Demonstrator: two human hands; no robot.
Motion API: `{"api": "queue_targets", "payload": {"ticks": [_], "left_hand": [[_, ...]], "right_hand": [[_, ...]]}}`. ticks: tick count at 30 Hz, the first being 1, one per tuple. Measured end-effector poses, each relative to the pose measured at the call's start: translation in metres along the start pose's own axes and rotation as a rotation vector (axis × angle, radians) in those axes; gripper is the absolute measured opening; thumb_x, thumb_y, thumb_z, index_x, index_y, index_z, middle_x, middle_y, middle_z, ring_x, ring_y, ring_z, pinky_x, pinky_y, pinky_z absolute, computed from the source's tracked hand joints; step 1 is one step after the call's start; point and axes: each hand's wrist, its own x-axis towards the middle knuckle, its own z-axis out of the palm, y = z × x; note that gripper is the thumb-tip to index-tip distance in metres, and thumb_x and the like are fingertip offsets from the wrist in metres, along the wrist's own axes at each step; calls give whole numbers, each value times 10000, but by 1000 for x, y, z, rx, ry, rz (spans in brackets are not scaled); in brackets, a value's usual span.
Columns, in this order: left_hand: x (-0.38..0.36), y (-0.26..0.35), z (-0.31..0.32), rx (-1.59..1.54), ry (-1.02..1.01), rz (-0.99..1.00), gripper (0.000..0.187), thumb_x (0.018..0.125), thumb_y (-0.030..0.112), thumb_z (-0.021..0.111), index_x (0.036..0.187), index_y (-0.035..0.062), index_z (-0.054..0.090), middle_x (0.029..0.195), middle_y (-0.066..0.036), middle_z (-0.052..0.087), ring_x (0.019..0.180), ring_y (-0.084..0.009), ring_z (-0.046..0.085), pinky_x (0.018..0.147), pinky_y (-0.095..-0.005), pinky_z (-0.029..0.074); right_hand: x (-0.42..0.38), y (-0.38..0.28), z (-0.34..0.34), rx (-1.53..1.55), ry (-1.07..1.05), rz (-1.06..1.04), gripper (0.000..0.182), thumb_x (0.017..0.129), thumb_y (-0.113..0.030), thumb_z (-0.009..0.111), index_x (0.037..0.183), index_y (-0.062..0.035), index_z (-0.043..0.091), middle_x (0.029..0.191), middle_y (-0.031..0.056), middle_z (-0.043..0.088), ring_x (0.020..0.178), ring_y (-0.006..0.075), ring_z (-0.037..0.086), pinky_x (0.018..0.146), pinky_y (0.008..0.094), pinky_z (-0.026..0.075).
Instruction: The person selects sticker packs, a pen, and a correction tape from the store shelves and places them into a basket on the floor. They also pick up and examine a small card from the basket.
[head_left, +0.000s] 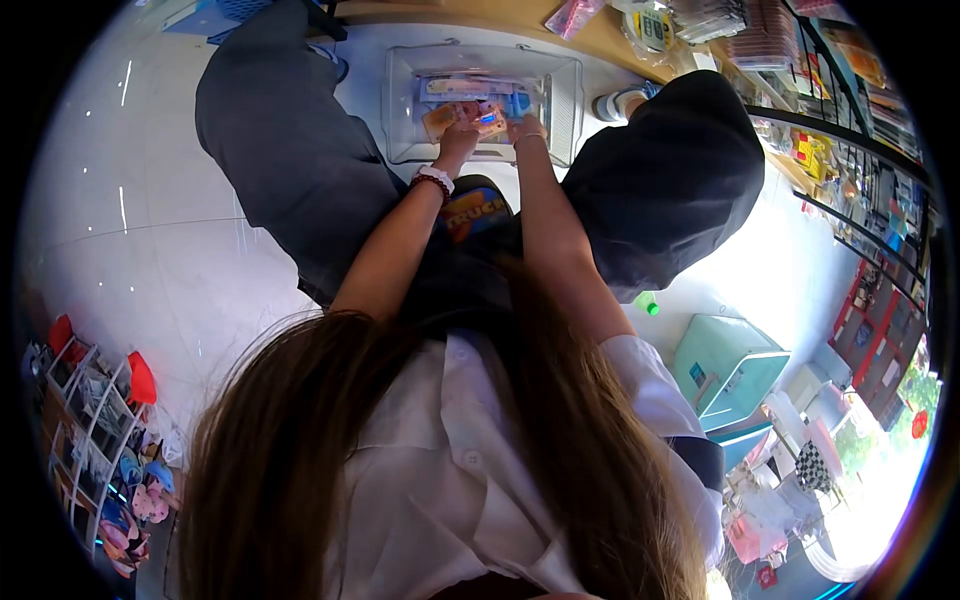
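Observation:
Between my knees a clear plastic bin (397, 105) stands on the floor with flat packets (465, 88) and a blue item (518, 103) inside. My left hand (459, 137), with a white and a dark red band at its wrist, is over the bin's near side, its fingers closed on an orange packet (437, 120). My right hand (527, 127) is beside it at the packet's right end, close to the blue item. Its fingertips are small and partly hidden, so what they hold is unclear.
A wooden shelf edge (420, 14) runs behind the bin. Racks of packaged goods (810, 150) stand at the right. A teal box (728, 368) and a green bottle cap (652, 308) are at lower right. A wire rack (90, 420) stands at lower left.

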Motion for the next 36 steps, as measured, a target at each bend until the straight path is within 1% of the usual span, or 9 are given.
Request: {"api": "queue_targets", "payload": {"ticks": [3, 7, 12, 15, 21, 25, 27, 30, 36], "left_hand": [[-19, 28, -1, -75, 32, -18, 177, 776, 196, 568, 862, 41, 565, 708, -14, 544, 637, -96, 534, 535, -225, 444], [-31, 57, -2, -326, -133, -67, 208, 802, 245, 572, 895, 59, 559, 743, -5, 543, 634, -97, 542, 550, -220, 455], [-35, 84, -1, -839, -183, -186, 375, 826, 371, 566, 1059, 86, 499, 889, -16, 565, 773, -96, 557, 597, -237, 480], [-19, 83, -8, -938, -319, -168, 333, 839, 307, 565, 1073, 77, 506, 924, -46, 589, 782, -108, 566, 626, -252, 477], [-64, 177, -23, -840, -90, 202, 186, 868, 156, 522, 1013, 40, 533, 863, -46, 592, 729, -120, 575, 652, -238, 477], [-72, 199, -31, -791, -32, 190, 179, 857, 154, 539, 1000, 45, 535, 846, -30, 581, 730, -104, 569, 630, -236, 483], [-68, 200, -32, -697, 2, 222, 167, 852, 125, 545, 996, 41, 534, 833, -25, 582, 728, -92, 560, 585, -227, 465], [-68, 209, -40, -833, -22, 292, 265, 827, 171, 596, 1040, 28, 529, 871, -26, 584, 715, -65, 537, 583, -194, 434], [-103, 253, -65, -840, 16, 366, 212, 822, 110, 592, 987, -3, 522, 875, -35, 584, 776, -77, 553, 652, -206, 446]], "right_hand": [[5, -8, -3, -84, 57, 269, 332, 781, -345, 578, 964, -69, 584, 916, 83, 628, 893, 204, 608, 746, 323, 481], [-48, -51, -25, -53, 3, 269, 296, 801, -292, 554, 988, -63, 571, 963, 81, 611, 874, 178, 605, 691, 295, 489], [-66, -84, -20, 1359, 260, 667, 286, 795, -186, 527, 1013, -2, 548, 974, 141, 592, 853, 220, 606, 673, 315, 492], [-106, -116, -54, 1713, 319, 756, 286, 790, -123, 510, 1028, 34, 533, 980, 177, 580, 841, 245, 606, 662, 327, 494], [-73, -100, -19, 2211, 466, 107, 246, 812, -115, 551, 1038, -57, 474, 832, 62, 552, 695, 161, 547, 586, 260, 460], [-89, -120, -45, 2163, 584, 89, 324, 773, -136, 644, 1047, -44, 498, 828, 82, 586, 680, 186, 582, 566, 296, 512], [-102, -123, -59, 2078, 470, -51, 129, 813, -123, 598, 876, -12, 583, 779, 71, 597, 659, 161, 580, 561, 272, 515], [-107, -136, -70, 2122, 396, -95, 164, 821, -184, 603, 746, -42, 573, 716, 22, 581, 583, 93, 528, 499, 205, 438], [-118, -148, -85, 2074, 323, -177, 165, 816, -186, 613, 870, -30, 622, 777, -12, 602, 641, 40, 509, 537, 163, 369]]}}
